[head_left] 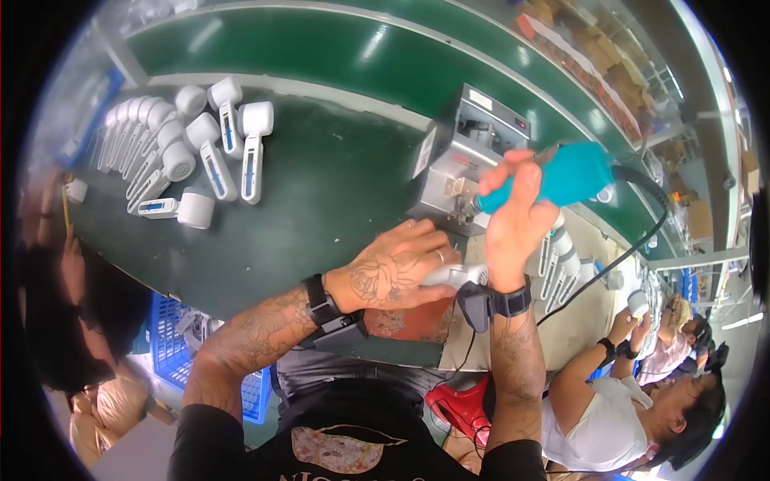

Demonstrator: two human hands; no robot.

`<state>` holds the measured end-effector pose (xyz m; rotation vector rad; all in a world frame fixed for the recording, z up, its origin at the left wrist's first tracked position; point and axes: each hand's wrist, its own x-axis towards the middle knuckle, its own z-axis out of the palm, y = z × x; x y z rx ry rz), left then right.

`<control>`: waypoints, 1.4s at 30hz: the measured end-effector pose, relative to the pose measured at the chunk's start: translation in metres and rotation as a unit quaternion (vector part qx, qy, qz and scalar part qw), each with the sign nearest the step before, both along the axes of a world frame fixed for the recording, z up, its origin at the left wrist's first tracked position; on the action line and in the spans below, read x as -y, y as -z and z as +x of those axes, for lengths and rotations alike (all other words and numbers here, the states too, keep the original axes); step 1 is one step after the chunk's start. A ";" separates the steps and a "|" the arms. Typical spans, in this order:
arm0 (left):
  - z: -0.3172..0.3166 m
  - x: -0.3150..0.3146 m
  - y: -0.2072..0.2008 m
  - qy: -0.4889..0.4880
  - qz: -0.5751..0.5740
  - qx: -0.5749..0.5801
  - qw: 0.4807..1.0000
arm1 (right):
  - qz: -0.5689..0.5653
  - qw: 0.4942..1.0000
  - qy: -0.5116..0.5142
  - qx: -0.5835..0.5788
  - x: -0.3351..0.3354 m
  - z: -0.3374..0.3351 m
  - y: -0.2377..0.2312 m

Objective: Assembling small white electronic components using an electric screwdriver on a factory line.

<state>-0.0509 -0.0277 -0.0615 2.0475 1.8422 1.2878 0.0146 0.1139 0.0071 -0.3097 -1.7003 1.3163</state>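
My right hand [517, 220] is wrapped round a teal electric screwdriver [573, 176] with a black cable. The tool's front end points at the outlet of a grey metal screw feeder [453, 172], close to it; whether they touch I cannot tell. Below, my left hand [401, 268] is closed round a white, hair-dryer-shaped housing [451, 277] lying over a reddish-brown pad [409, 319]. The fingers and my right wrist cover much of that housing.
White housings [253, 152] of the same shape, several with blue strips in open handles, stand at the left. More housings [561, 260] lie on the right. A blue crate [172, 337] sits below the green bench [305, 232]. A co-worker [601, 409] works at the right.
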 end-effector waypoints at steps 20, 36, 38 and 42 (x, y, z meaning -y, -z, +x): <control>-0.001 -0.002 0.003 -0.025 -0.049 0.001 0.998 | -0.081 0.996 0.023 -0.009 0.022 0.055 0.006; -0.002 -0.003 -0.001 -0.007 -0.020 0.005 1.000 | -0.116 0.992 -0.038 -0.006 0.020 0.053 0.022; -0.001 -0.002 0.000 -0.008 -0.020 0.007 1.000 | -0.114 0.993 -0.022 0.014 0.020 0.050 0.017; -0.002 0.002 0.001 -0.036 -0.036 0.004 0.999 | -0.097 0.995 -0.015 -0.010 0.015 0.030 -0.003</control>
